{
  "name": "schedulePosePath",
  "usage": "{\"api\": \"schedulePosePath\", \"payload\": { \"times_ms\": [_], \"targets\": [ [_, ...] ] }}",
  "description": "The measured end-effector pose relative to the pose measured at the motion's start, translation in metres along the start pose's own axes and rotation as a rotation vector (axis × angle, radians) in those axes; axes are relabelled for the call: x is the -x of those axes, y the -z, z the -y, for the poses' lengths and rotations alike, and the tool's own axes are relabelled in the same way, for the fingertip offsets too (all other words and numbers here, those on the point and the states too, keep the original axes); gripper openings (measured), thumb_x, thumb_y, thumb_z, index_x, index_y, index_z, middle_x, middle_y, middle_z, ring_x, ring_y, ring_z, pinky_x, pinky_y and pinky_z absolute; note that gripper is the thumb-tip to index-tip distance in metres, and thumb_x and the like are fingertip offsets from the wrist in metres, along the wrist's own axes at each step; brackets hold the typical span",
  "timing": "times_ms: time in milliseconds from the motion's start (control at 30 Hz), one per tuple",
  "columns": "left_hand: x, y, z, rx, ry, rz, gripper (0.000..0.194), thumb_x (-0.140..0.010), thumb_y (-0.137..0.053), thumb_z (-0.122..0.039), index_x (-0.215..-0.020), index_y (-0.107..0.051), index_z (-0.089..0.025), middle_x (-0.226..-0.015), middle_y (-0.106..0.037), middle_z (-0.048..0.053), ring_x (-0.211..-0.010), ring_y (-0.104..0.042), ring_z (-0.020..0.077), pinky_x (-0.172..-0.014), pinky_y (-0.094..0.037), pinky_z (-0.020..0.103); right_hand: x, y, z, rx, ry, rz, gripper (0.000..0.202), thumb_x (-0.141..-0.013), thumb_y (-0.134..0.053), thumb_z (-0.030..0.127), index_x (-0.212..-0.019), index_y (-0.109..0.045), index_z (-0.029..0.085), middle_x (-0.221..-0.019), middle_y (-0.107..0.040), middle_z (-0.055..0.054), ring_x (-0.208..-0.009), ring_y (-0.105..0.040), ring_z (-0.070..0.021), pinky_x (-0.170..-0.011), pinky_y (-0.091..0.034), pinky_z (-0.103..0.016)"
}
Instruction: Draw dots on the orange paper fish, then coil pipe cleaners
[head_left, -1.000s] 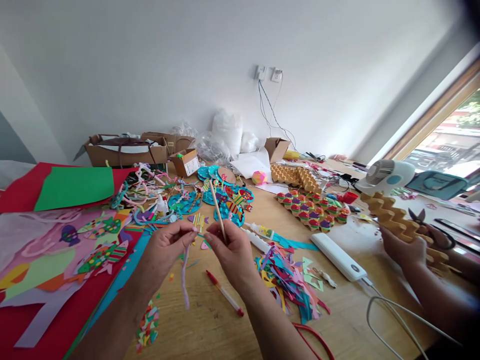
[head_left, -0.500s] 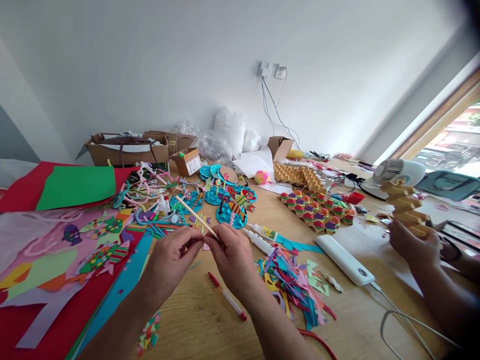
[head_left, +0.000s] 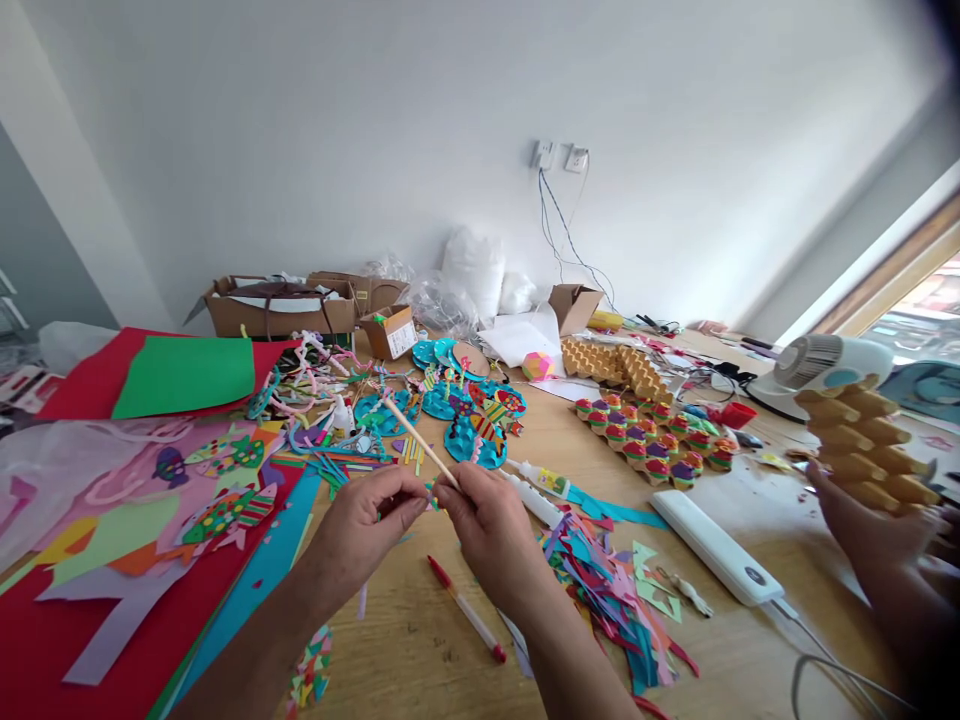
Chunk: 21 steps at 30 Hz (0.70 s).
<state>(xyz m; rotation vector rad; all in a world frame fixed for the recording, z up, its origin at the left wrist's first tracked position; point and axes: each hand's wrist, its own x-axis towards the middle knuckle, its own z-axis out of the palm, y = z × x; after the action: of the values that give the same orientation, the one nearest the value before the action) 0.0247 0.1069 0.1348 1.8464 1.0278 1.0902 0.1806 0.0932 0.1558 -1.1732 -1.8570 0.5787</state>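
My right hand (head_left: 487,525) is closed round the lower end of a thin wooden stick (head_left: 418,438), which points up and to the left. Beside it, my left hand (head_left: 367,530) is pinched, thumb against fingers, near that end; a tiny coloured bit shows between the two hands, too small to name. A red-capped pen (head_left: 466,610) lies on the table below my hands. Behind the stick are blue paper discs (head_left: 474,440) with striped paper fish. Shredded coloured paper strips (head_left: 600,590) lie right of my right hand.
At the right, another person's hand (head_left: 874,525) holds a cardboard egg tray (head_left: 862,440). A white power bank (head_left: 716,545) with a cable, painted egg cups (head_left: 652,435) and a white fan (head_left: 825,370) stand nearby. Coloured sheets (head_left: 45,640) cover the left; boxes (head_left: 281,310) line the wall.
The view has turned slightly left, so things appear further right. My hands have moved slightly apart, and a small coloured bit shows between them. The other person's egg tray is turned more face-on.
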Motion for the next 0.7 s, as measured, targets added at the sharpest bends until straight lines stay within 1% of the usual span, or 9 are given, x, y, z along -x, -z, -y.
{"api": "schedulePosePath", "payload": {
  "times_ms": [67,200,267,333,400,467,533,633,700],
  "targets": [
    [0.000,0.000,-0.002,0.048,-0.006,0.021,0.014,-0.080,-0.052,-0.027,-0.076,-0.063,-0.019,-0.071,-0.057,0.000,-0.068,-0.051,0.0150,-0.062,-0.039,0.024,0.001,0.000,0.001,0.058,0.028,-0.021,0.022,-0.084,-0.043,0.022,-0.062,-0.041,0.019,-0.062,-0.044,0.001,-0.060,-0.040,-0.0126,-0.056,-0.027,-0.024],
    [-0.001,0.002,-0.009,0.159,0.008,0.067,0.015,-0.078,-0.054,-0.027,-0.067,-0.061,-0.019,-0.061,-0.051,-0.002,-0.058,-0.045,0.0126,-0.054,-0.035,0.022,0.002,0.001,0.000,-0.122,-0.015,0.102,0.023,-0.086,-0.042,0.025,-0.064,-0.042,0.019,-0.057,-0.039,0.004,-0.055,-0.038,-0.0107,-0.052,-0.028,-0.021],
    [-0.001,0.003,-0.012,0.178,0.032,0.050,0.015,-0.076,-0.055,-0.027,-0.065,-0.061,-0.019,-0.060,-0.051,-0.003,-0.057,-0.044,0.0123,-0.053,-0.034,0.022,0.002,0.001,0.000,-0.155,-0.028,0.092,0.024,-0.087,-0.042,0.026,-0.065,-0.043,0.019,-0.057,-0.038,0.005,-0.054,-0.037,-0.0100,-0.051,-0.028,-0.020],
    [-0.002,0.004,-0.012,0.195,0.069,0.001,0.014,-0.075,-0.057,-0.029,-0.067,-0.062,-0.019,-0.062,-0.054,-0.002,-0.060,-0.047,0.0132,-0.055,-0.036,0.022,0.002,0.002,0.002,-0.093,0.002,0.022,0.023,-0.089,-0.043,0.025,-0.067,-0.046,0.018,-0.060,-0.041,0.004,-0.056,-0.038,-0.0101,-0.052,-0.028,-0.020],
    [-0.002,0.007,-0.011,0.223,0.127,-0.074,0.013,-0.072,-0.060,-0.031,-0.072,-0.065,-0.019,-0.063,-0.057,-0.001,-0.061,-0.048,0.0139,-0.055,-0.037,0.022,0.003,0.005,0.005,-0.021,0.069,-0.028,0.022,-0.090,-0.042,0.024,-0.071,-0.051,0.017,-0.063,-0.045,0.003,-0.060,-0.042,-0.0105,-0.055,-0.030,-0.020],
    [-0.001,0.010,-0.009,0.264,0.183,-0.162,0.015,-0.070,-0.062,-0.032,-0.076,-0.067,-0.020,-0.063,-0.057,-0.001,-0.060,-0.048,0.0135,-0.051,-0.036,0.021,0.005,0.008,0.006,0.022,0.135,-0.029,0.022,-0.091,-0.043,0.022,-0.074,-0.056,0.017,-0.066,-0.049,0.001,-0.061,-0.045,-0.0108,-0.057,-0.032,-0.020],
    [-0.001,0.013,-0.008,0.319,0.209,-0.236,0.015,-0.069,-0.064,-0.033,-0.077,-0.068,-0.020,-0.063,-0.056,-0.002,-0.059,-0.046,0.0126,-0.049,-0.035,0.019,0.006,0.011,0.006,0.051,0.172,-0.022,0.021,-0.090,-0.044,0.021,-0.077,-0.060,0.016,-0.068,-0.053,0.000,-0.062,-0.048,-0.0111,-0.057,-0.033,-0.020],
    [-0.002,0.019,-0.010,0.414,0.195,-0.299,0.013,-0.068,-0.067,-0.031,-0.074,-0.068,-0.020,-0.064,-0.056,-0.003,-0.060,-0.045,0.0108,-0.050,-0.035,0.017,0.005,0.013,0.003,0.075,0.182,-0.024,0.018,-0.089,-0.047,0.019,-0.088,-0.065,0.017,-0.071,-0.059,-0.002,-0.064,-0.051,-0.0117,-0.057,-0.034,-0.020],
    [-0.002,0.023,-0.014,0.468,0.196,-0.319,0.013,-0.066,-0.069,-0.030,-0.073,-0.068,-0.020,-0.065,-0.057,-0.003,-0.059,-0.045,0.0097,-0.049,-0.034,0.016,0.004,0.012,0.000,0.089,0.179,-0.013,0.019,-0.089,-0.048,0.019,-0.090,-0.066,0.018,-0.073,-0.061,-0.002,-0.065,-0.053,-0.0119,-0.058,-0.035,-0.020]
  ]
}}
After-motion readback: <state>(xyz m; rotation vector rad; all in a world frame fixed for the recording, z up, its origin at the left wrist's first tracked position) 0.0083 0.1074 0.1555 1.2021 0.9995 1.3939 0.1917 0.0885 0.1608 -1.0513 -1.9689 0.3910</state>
